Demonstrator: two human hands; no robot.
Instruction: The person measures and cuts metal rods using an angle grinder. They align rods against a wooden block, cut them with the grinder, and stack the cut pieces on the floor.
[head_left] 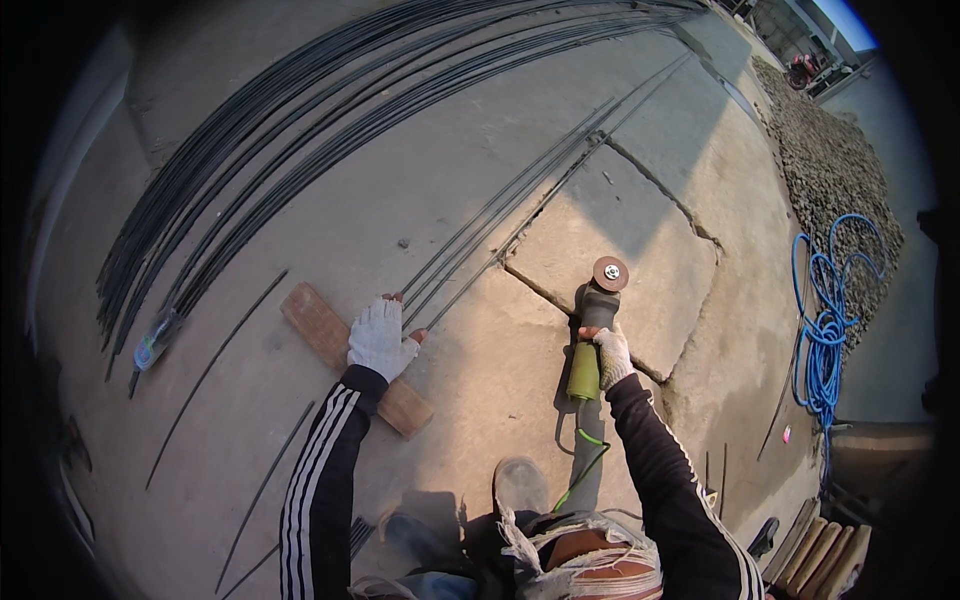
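Note:
In a white fingerless glove, my left hand [378,338] grips the near ends of several thin steel rods [445,270], which stretch away to the far right. Under that hand lies a reddish-brown wooden block [315,318], its two ends showing on either side. My right hand [611,352], gloved the same way, is closed around an angle grinder [582,372] with a green body. Its round brown disc [610,273] faces up, apart from the rods. A green cord [590,470] runs from the grinder toward my feet. Whether the disc spins cannot be told.
A large bundle of long steel rods [290,120] curves across the far left, a plastic bottle [155,340] at its near end. Loose short rods [215,380] lie left. Cracks [660,190] cross the concrete. At right are a blue hose [825,350], gravel [830,165] and wooden pieces [815,555].

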